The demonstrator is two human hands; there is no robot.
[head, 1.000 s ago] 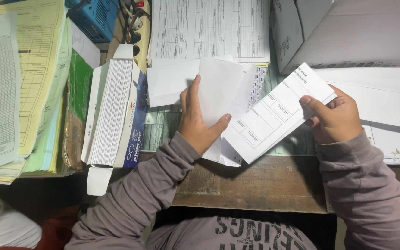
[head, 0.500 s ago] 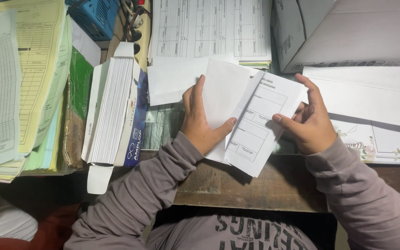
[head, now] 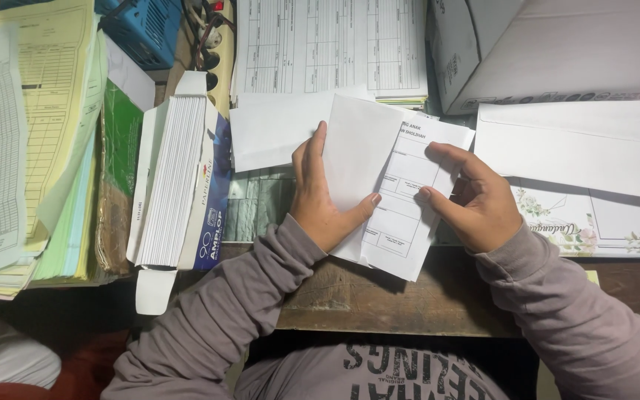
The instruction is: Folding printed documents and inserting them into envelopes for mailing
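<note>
My left hand grips a white envelope, thumb on its front and fingers along its left edge. My right hand pinches a folded white printed form with boxed fields, its left side tucked under the envelope's edge. Both are held just above the wooden desk edge. Grey sleeves cover both my arms.
An open box of white envelopes lies to the left, beside stacks of yellow and green ruled forms. Loose envelopes and floral cards lie to the right, a cardboard box behind them. A blue device and power strip stand at the back.
My right hand has brought the printed form leftward from out at the right and slid it in against the envelope. My left hand has stayed almost still.
</note>
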